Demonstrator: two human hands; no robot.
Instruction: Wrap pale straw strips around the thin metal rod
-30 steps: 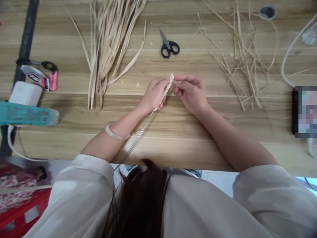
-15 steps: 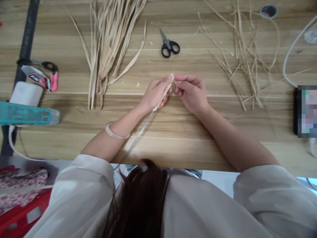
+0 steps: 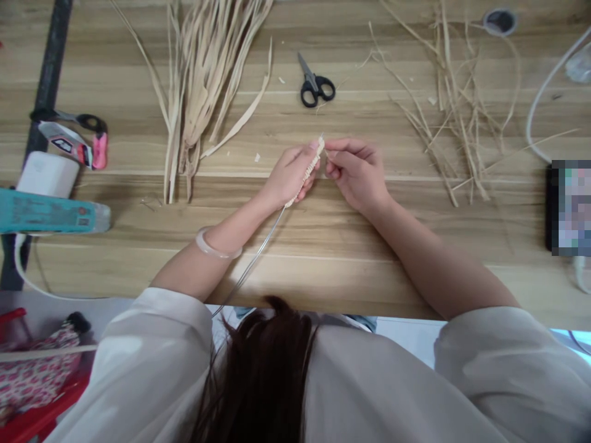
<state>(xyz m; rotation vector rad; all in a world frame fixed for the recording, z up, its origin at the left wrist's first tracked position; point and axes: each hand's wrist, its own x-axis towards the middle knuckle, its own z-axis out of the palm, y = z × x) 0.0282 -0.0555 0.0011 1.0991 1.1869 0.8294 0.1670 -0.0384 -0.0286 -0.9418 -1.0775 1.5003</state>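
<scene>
Both hands meet above the pale wooden counter (image 3: 323,246). Left hand (image 3: 289,175) is closed around a short pale braided straw cord (image 3: 308,172) on a thin grey wire (image 3: 258,252) that trails toward the body. Right hand (image 3: 355,172) pinches the cord's upper tip. Black-handled scissors (image 3: 314,86) lie beyond, between a bundle of flat straw strips (image 3: 203,80) and loose thin straw stalks (image 3: 452,111).

At three o'clock a pixelated patch (image 3: 571,208) hides a dark device; at twelve o'clock the straw bundle (image 3: 203,67) runs off the edge.
</scene>
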